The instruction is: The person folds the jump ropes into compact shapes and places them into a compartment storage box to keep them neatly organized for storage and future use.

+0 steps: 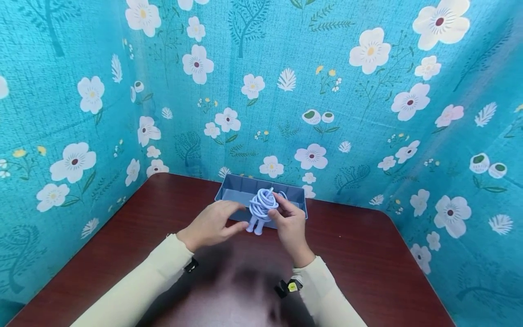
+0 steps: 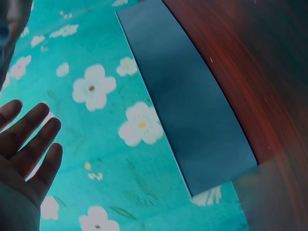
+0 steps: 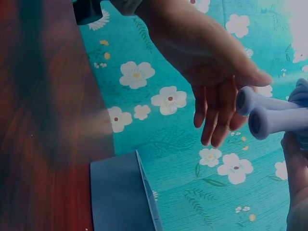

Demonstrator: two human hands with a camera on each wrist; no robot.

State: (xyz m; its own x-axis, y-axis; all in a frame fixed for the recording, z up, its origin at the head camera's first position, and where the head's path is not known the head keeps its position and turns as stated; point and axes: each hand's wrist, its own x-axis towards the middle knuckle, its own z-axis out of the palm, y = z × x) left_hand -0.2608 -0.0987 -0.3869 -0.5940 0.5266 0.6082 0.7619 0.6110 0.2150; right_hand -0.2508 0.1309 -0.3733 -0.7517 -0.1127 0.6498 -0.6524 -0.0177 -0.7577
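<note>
A light purple jump rope (image 1: 263, 205), wound into a bundle, is in my right hand (image 1: 293, 229), whose thumb and fingers pinch the right side of the coils. Its two handles (image 3: 276, 121) hang down together and show flared ends in the right wrist view. Just left of the bundle is my left hand (image 1: 216, 223), thumb tip close to one handle and fingers apart. The right wrist view shows this left hand (image 3: 216, 77) with fingers spread loosely. Behind and below the rope stands a blue-grey rectangular box (image 1: 235, 196), partly hidden by the hands and coils.
The box is at the back of a dark red wooden table (image 1: 180, 195), near a teal flowered curtain (image 1: 265, 113) that encloses the back and both sides. A dark wrist strap (image 1: 282, 288) is at my right sleeve.
</note>
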